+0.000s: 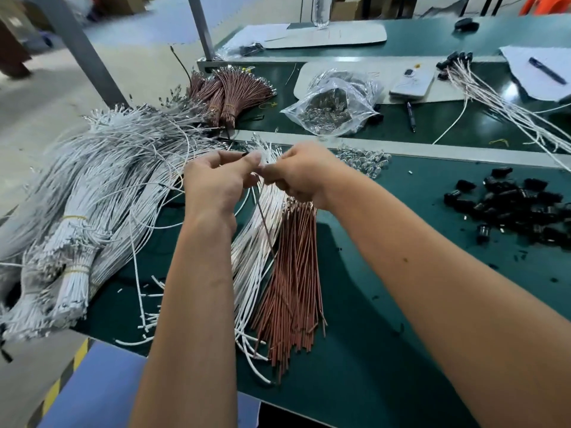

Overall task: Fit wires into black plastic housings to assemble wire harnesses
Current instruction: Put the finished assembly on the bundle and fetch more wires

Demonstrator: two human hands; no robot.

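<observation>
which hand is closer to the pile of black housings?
Right. The right hand is mid-table, with the pile of black housings off to its right. The left hand sits just beyond it, farther from the pile, nearer the white wire bundles.

Dark green workbench point(386, 304) with a pale metal rail point(432, 148) crossing it, a second green bench point(432, 38) beyond. Grey steel posts point(83, 54) rising at the far left edge. Pale concrete floor point(37, 97) to the left, yellow-and-black hazard tape point(61, 384) near the lower corner. Cardboard boxes point(346, 7) stacked at the back. Even, bright overhead light.
</observation>
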